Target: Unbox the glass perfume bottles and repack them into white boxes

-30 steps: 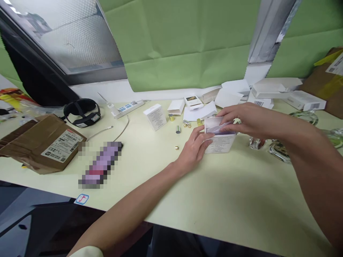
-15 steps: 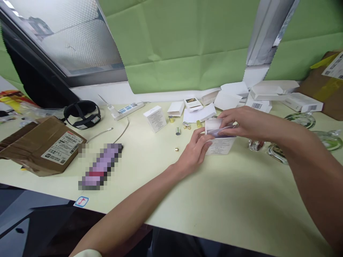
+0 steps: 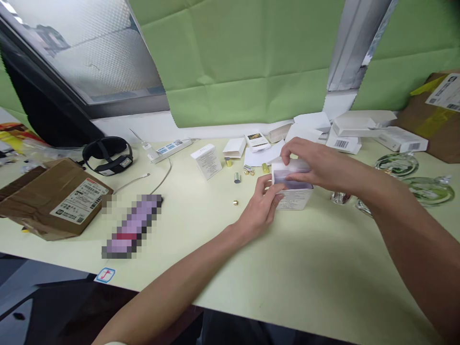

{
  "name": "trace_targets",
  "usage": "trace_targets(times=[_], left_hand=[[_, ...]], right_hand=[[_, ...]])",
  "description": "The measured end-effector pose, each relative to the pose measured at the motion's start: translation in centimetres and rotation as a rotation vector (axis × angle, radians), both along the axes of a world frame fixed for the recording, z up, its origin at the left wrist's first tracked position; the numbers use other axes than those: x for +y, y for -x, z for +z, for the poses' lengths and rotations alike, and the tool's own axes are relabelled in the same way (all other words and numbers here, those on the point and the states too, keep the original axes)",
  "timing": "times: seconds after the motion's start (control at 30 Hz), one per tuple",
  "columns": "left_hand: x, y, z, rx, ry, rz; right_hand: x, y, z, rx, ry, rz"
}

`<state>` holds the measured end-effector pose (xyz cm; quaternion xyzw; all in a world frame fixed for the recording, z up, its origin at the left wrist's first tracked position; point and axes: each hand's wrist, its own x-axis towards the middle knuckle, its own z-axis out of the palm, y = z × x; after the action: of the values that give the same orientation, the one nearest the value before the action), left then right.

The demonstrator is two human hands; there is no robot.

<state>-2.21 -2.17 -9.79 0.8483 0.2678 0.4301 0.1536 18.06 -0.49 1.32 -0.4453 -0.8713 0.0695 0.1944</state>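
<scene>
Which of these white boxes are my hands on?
The printed white box standing nearest you: your left hand holds its left side, and your right hand is at its open top. The other white boxes sit farther back, untouched.

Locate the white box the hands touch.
In the head view, the white box is right of centre, the left hand at its left, the right hand at its top, a gold cylinder nearby.

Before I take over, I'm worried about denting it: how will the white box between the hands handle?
The white box looks like thin card, so it may dent if squeezed. Its flat front makes rolling unlikely.
</scene>
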Motion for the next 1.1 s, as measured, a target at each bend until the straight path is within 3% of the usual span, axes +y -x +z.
trace_targets(times=[0.13,0.3,0.4,0.57,0.73,0.93,1.1], left_hand=[[0.3,0.1,-0.1,-0.008,-0.039,0.026],[0.5,0.4,0.3,0.012,-0.028,0.084],[0.5,0.4,0.4,0.014,-0.042,0.077],[0.6,0.3,0.3,0.021,-0.050,0.073],[0.5,0.4,0.4,0.020,-0.058,0.061],[0.2,0.5,0.5,0.036,-0.047,0.051],[0.1,0.5,0.4,0.040,-0.033,0.036]], right_hand=[[-0.1,0.2,-0.1,0.079,0.018,-0.009],[-0.8,-0.6,0.7,0.015,0.192,-0.116],[-1.0,-1.3,1.1,-0.011,0.245,-0.191],[-0.6,-1.5,0.8,-0.001,0.324,-0.173],[-0.7,-1.1,1.0,-0.014,0.465,-0.252],[-1.9,0.2,2.2,-0.028,0.325,-0.219],[-0.9,0.2,1.4,-0.043,0.257,-0.164]])
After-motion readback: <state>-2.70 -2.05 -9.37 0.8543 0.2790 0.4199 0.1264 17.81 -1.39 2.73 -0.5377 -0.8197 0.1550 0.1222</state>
